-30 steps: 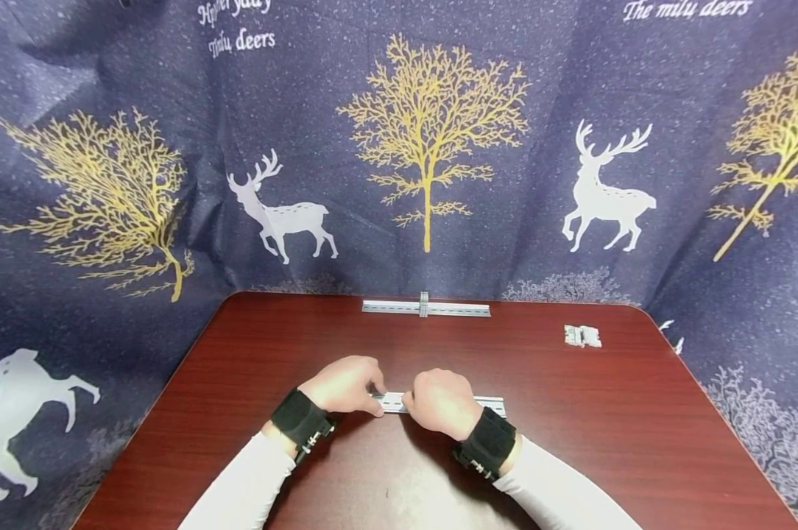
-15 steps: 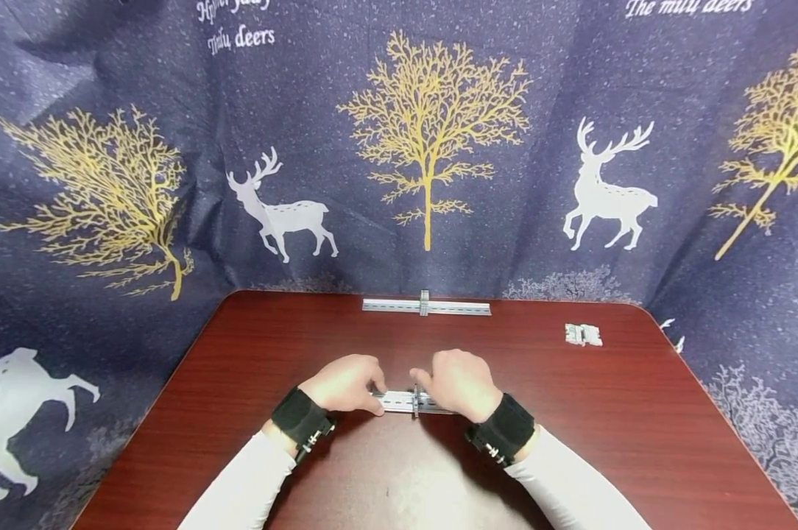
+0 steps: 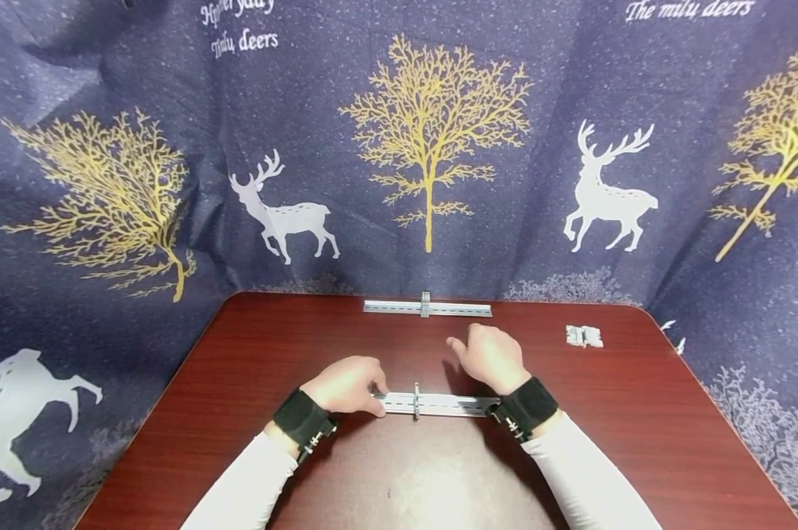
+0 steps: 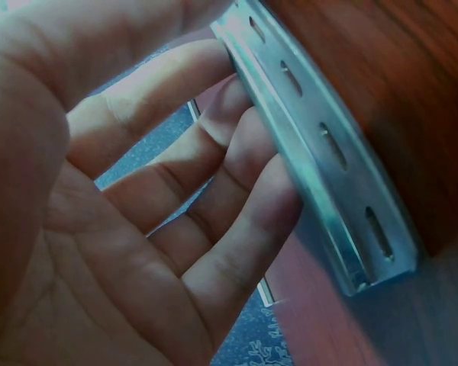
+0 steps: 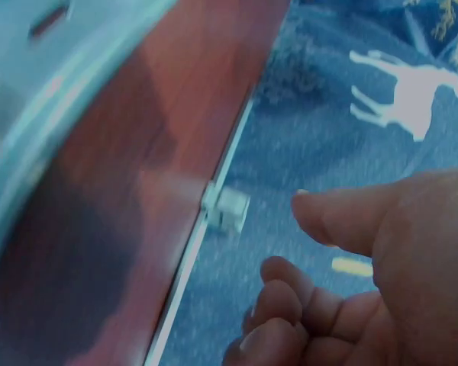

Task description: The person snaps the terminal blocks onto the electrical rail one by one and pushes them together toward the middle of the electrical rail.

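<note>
My left hand pinches the left end of a slotted metal DIN rail lying across the table. In the left wrist view the thumb is on one side of the rail and the fingertips press its long edge. A narrow clip-on piece stands crosswise on this rail, a little right of the left fingers. Beyond the rail, over the table, my right hand is raised with thumb out, fingers loosely curled and nothing held. The right wrist strap overlaps the rail's right end in the head view.
A second DIN rail with a similar clip-on piece lies along the back edge of the table. Pale grey-white small parts sit together at the back right. A patterned curtain hangs right behind the table.
My right hand has let go at the middle of the near rail and moved away to the right and back, uncovering the clip-on piece. The left hand stays put.
</note>
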`<state>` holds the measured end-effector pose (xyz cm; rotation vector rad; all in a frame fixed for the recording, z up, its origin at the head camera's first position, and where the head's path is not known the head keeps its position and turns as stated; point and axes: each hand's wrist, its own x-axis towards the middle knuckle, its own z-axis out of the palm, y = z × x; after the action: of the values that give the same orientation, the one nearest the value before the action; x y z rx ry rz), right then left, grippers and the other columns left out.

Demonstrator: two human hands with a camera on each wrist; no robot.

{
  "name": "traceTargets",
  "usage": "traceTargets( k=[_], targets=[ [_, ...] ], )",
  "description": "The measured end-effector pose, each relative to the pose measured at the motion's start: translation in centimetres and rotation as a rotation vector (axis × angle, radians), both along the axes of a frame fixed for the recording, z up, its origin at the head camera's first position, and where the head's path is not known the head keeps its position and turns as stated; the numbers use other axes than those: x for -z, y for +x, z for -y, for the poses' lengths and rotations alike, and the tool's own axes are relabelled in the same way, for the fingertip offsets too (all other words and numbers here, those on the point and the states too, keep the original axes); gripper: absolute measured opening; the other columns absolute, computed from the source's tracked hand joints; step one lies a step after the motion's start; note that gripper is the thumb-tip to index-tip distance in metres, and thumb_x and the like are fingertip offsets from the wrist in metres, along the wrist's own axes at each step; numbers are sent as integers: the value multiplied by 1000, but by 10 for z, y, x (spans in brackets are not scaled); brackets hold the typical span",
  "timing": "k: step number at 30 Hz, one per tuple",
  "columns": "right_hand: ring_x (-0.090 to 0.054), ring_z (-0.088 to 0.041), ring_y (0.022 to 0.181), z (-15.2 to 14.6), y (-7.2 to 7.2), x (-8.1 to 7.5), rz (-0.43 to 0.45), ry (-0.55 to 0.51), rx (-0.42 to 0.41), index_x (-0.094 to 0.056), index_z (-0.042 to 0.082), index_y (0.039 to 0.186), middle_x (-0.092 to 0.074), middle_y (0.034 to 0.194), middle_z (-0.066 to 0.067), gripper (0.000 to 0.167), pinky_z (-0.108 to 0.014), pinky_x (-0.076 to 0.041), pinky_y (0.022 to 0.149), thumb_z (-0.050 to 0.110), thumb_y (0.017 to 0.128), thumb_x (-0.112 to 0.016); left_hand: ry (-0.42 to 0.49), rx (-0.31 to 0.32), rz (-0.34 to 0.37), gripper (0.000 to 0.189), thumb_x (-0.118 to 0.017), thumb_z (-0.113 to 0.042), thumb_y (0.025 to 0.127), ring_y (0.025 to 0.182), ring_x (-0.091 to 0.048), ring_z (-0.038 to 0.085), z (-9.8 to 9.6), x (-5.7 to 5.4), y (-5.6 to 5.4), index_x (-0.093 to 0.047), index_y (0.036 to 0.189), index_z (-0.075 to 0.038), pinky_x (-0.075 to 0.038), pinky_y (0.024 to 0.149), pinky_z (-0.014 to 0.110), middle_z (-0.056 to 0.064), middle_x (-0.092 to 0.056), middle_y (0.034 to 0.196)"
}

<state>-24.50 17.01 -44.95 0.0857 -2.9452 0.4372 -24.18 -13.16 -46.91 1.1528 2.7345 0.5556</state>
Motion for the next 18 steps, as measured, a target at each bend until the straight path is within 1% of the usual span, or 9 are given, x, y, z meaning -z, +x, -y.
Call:
traceTargets(
  k=[1, 3, 7, 10, 13, 18],
  targets=[
    [-74, -40, 75, -4, -2, 0, -15, -4, 11, -67, 8, 85, -72, 80, -17, 49, -57, -56, 58, 52, 104, -72, -1, 1, -1, 25, -101, -25, 76, 75, -55, 5, 0, 0, 0, -87, 94, -14, -51, 72, 28, -7, -67, 86],
    [-75, -43, 78, -14, -7, -1, -37, -18, 31, -67, 6, 87, -73, 83, -19, 49, -59, -57, 60, 52, 104, -71, -6, -1, 2, 25, -101, -26, 77, 75, -55, 5, -1, 0, -1, -87, 94, -15, -51, 72, 28, -7, -67, 86],
    [-75, -45, 80, -37, -16, -4, -66, -54, 70, -66, 7, 85, -74, 83, -19, 48, -61, -57, 63, 51, 105, -69, -11, -7, 12, 24, -101, -26, 77, 74, -55, 4, -1, -1, -1, -87, 94, -15, -50, 72, 27, -8, -67, 85],
    [-75, -45, 80, -56, -23, -5, -71, -74, 107, -66, 9, 84, -75, 85, -18, 48, -60, -57, 63, 51, 106, -66, -4, -4, 17, 24, -101, -24, 76, 73, -54, 4, -1, -1, 0, -87, 93, -15, -50, 71, 28, -8, -67, 84],
    [-75, -47, 83, -75, -28, -5, -79, -86, 135, -68, 8, 84, -76, 88, -21, 46, -62, -57, 65, 48, 107, -65, 0, -3, 19, 24, -101, -24, 76, 73, -55, 4, 0, -1, 0, -87, 93, -14, -50, 71, 27, -8, -67, 85],
    [-74, -49, 84, -101, -35, -2, -75, -93, 161, -68, 6, 82, -75, 89, -23, 45, -63, -57, 67, 43, 108, -62, -7, -9, 16, 25, -101, -25, 77, 75, -56, 5, 0, 0, -1, -87, 95, -15, -51, 73, 28, -8, -67, 86]
  ],
)
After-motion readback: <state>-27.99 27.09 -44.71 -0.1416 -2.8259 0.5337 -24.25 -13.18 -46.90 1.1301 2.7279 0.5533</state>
